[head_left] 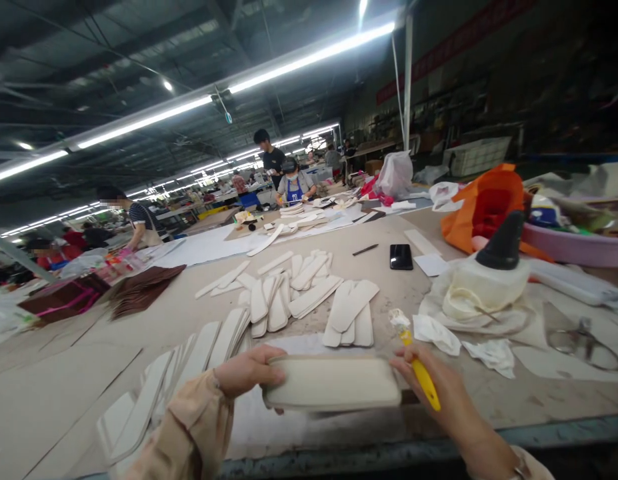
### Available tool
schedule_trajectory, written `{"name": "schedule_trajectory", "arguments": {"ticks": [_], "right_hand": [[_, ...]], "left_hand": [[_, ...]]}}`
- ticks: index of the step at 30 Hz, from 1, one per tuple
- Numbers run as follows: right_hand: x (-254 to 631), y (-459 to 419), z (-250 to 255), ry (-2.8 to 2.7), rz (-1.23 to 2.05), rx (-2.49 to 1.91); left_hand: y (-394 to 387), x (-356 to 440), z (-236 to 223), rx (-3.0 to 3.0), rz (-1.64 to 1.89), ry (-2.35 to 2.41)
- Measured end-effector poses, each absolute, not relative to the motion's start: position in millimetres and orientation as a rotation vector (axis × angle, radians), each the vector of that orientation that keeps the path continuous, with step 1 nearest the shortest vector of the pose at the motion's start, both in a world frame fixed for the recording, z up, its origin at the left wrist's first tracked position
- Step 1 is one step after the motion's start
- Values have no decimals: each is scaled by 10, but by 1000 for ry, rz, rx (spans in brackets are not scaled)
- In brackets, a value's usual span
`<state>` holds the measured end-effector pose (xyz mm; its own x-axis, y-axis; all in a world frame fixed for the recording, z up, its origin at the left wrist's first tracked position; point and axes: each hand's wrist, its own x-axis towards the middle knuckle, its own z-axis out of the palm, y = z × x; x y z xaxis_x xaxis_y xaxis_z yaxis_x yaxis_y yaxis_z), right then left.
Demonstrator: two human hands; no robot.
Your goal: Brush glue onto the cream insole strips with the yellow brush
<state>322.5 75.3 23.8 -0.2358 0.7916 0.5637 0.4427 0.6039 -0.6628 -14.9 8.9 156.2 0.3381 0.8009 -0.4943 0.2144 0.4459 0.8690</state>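
My left hand is closed on the left end of a long pale panel with rounded corners, thumb on top. The panel is held up over a white sheet near the table's front edge. In my right hand is a brush with a yellow handle; its tip is coated in white stuff. Fingertips of that hand are at the panel's right end, though whether they grip it I cannot tell. Beyond the hands lies a loose heap of similar pale pieces, and a leaning row of them runs to the left.
At the right stand a whitish bottle with a black cone top, crumpled tissues, scissors and an orange bag. A black phone lies further back. Brown stacked pieces lie left. Several people work behind the table.
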Motion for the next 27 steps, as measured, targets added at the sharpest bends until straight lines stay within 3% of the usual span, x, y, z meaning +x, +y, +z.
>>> {"name": "schedule_trajectory", "arguments": {"ticks": [9, 14, 22, 27], "right_hand": [[3269, 799, 385, -1811, 273, -1028], [3259, 832, 345, -1821, 338, -1078], [3268, 827, 354, -1753, 505, -1135], [3310, 795, 401, -1562, 654, -1214]], "left_hand": [[1233, -621, 2005, 1111, 1105, 1388], [1658, -887, 1842, 1022, 1321, 1672], [1532, -1103, 1198, 944, 966, 2416], [1032, -666, 970, 1400, 811, 2286]]}}
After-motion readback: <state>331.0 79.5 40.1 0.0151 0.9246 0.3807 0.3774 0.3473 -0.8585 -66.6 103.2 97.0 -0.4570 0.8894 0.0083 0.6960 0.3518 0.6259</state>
